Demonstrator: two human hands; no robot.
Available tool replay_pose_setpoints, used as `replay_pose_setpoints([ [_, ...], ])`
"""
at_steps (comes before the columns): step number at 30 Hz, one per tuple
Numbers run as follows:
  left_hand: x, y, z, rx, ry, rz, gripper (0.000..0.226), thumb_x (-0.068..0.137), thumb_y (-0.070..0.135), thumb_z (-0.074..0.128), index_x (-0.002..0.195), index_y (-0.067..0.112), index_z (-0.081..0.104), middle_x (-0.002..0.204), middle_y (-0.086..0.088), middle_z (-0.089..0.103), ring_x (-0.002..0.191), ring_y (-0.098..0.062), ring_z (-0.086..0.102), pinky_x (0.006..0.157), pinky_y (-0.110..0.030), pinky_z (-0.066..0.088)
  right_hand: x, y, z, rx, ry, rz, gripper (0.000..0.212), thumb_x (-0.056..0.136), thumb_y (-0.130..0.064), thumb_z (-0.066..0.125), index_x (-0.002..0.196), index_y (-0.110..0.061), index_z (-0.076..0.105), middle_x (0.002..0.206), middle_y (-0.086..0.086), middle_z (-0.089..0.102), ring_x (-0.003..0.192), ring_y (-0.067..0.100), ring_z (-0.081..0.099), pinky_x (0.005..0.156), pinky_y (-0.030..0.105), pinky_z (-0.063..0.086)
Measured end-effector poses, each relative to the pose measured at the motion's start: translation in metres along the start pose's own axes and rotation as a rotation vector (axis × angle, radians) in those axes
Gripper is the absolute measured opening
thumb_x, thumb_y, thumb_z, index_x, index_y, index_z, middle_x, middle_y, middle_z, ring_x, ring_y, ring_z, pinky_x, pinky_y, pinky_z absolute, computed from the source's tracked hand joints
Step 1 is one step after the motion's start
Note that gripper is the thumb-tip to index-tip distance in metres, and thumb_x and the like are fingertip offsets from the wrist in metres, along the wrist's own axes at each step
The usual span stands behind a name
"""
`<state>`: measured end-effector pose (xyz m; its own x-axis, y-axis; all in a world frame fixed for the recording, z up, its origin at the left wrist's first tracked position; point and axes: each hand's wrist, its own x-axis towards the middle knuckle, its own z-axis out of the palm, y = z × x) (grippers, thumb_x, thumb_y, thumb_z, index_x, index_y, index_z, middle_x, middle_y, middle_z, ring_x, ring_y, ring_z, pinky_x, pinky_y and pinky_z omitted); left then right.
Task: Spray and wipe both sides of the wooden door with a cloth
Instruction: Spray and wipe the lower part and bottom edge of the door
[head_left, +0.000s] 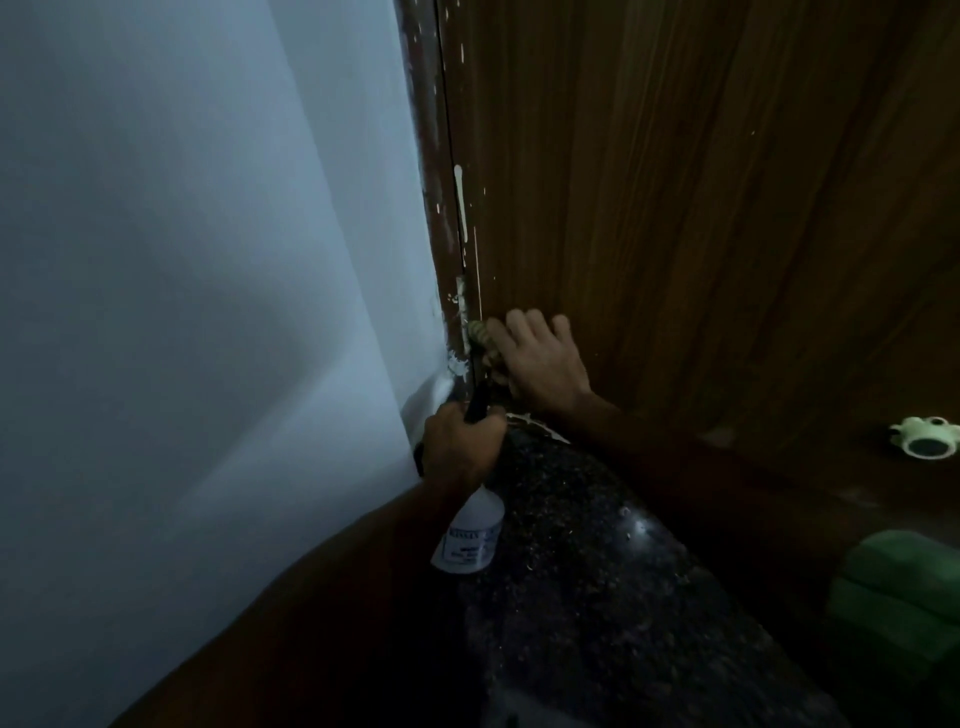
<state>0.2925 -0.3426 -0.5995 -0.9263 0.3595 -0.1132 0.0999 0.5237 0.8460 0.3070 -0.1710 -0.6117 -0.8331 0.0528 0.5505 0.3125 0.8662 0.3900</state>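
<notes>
Pressing a cloth against the lower left edge of the wooden door, the person's right hand sits just left of centre in the frame. Its fingers are spread and fairly straight, laid flat over the cloth, so the grip is loose and open-palmed rather than clenched; only a crumpled, patterned bit of cloth shows past the fingertips, beside the door frame. The right forearm runs down and to the right, into shadow.

Just below, the left hand is curled tightly around the dark head of a spray bottle. The bottle's clear body with a pale label hangs below the fist, tilted toward the lower centre of the frame. The left forearm stretches from the lower left corner up to the wrist.

The door fills the upper right, dark brown with vertical grain and pale paint drips along its left edge. A pale wall fills the left half. A dark speckled surface lies under both arms. At the right edge sit a small pale-green frog-shaped object and, lower, something green and blurred.
</notes>
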Motion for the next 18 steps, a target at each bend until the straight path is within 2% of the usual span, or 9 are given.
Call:
replay_pose_setpoints([
  [1, 0.000, -0.001, 0.000, -0.006, 0.005, -0.013, 0.048, 0.075, 0.056, 0.057, 0.088, 0.013, 0.074, 0.090, -0.010, 0.076, 0.090, -0.034, 0.072, 0.085, -0.043, 0.060, 0.003, -0.003, 0.001, 0.003, -0.011, -0.038, 0.054, 0.089, -0.041, 0.063, 0.135, -0.013, 0.054, 0.116, 0.009, 0.051, 0.098, 0.026, 0.049, 0.083, 0.042, 0.040],
  [4, 0.001, 0.000, 0.001, -0.013, 0.008, -0.017, 0.038, 0.082, 0.049, 0.064, 0.090, 0.013, 0.075, 0.087, -0.009, 0.075, 0.089, -0.034, 0.071, 0.080, -0.038, 0.057, 0.005, -0.018, 0.008, -0.032, -0.177, -0.249, 0.031, 0.099, -0.032, 0.058, 0.125, -0.016, 0.061, 0.113, 0.007, 0.055, 0.096, 0.023, 0.052, 0.085, 0.039, 0.041],
  [6, 0.003, -0.001, 0.002, -0.001, 0.006, -0.028, 0.033, 0.088, 0.043, 0.067, 0.095, 0.013, 0.077, 0.090, -0.009, 0.075, 0.090, -0.033, 0.070, 0.079, -0.034, 0.052, 0.009, -0.020, 0.007, 0.003, -0.239, -0.242, 0.029, 0.095, -0.037, 0.062, 0.119, -0.021, 0.065, 0.115, 0.006, 0.056, 0.102, 0.023, 0.052, 0.089, 0.041, 0.039],
  [9, 0.003, -0.002, 0.002, -0.008, -0.014, -0.059, 0.051, 0.078, 0.055, 0.061, 0.103, 0.014, 0.078, 0.099, -0.011, 0.077, 0.096, -0.034, 0.071, 0.089, -0.039, 0.058, 0.007, -0.012, -0.004, 0.083, -0.130, -0.047, 0.053, 0.078, -0.045, 0.078, 0.123, -0.022, 0.062, 0.114, 0.004, 0.051, 0.102, 0.024, 0.046, 0.086, 0.041, 0.034],
  [12, 0.008, -0.009, 0.005, 0.005, -0.035, -0.088, 0.062, 0.068, 0.059, 0.055, 0.103, 0.014, 0.077, 0.099, -0.012, 0.078, 0.095, -0.036, 0.073, 0.091, -0.046, 0.060, -0.003, 0.004, -0.012, 0.158, 0.061, 0.114, 0.075, 0.069, -0.033, 0.083, 0.136, -0.019, 0.054, 0.116, 0.007, 0.048, 0.102, 0.026, 0.043, 0.085, 0.042, 0.038],
  [16, 0.015, -0.012, 0.010, -0.007, -0.033, -0.120, 0.060, 0.071, 0.060, 0.058, 0.109, 0.018, 0.077, 0.104, -0.008, 0.078, 0.097, -0.035, 0.073, 0.093, -0.046, 0.060, -0.003, 0.015, -0.013, 0.081, 0.089, 0.055, 0.081, 0.068, -0.031, 0.082, 0.141, -0.018, 0.052, 0.121, 0.008, 0.048, 0.105, 0.028, 0.042, 0.084, 0.043, 0.035],
  [18, 0.016, -0.014, 0.016, -0.014, -0.016, -0.111, 0.048, 0.081, 0.057, 0.063, 0.110, 0.022, 0.077, 0.106, -0.002, 0.076, 0.101, -0.032, 0.072, 0.096, -0.043, 0.058, -0.005, 0.010, -0.006, 0.076, 0.053, 0.003, 0.084, 0.067, -0.033, 0.084, 0.142, -0.016, 0.050, 0.124, 0.009, 0.047, 0.107, 0.028, 0.043, 0.085, 0.044, 0.039],
])
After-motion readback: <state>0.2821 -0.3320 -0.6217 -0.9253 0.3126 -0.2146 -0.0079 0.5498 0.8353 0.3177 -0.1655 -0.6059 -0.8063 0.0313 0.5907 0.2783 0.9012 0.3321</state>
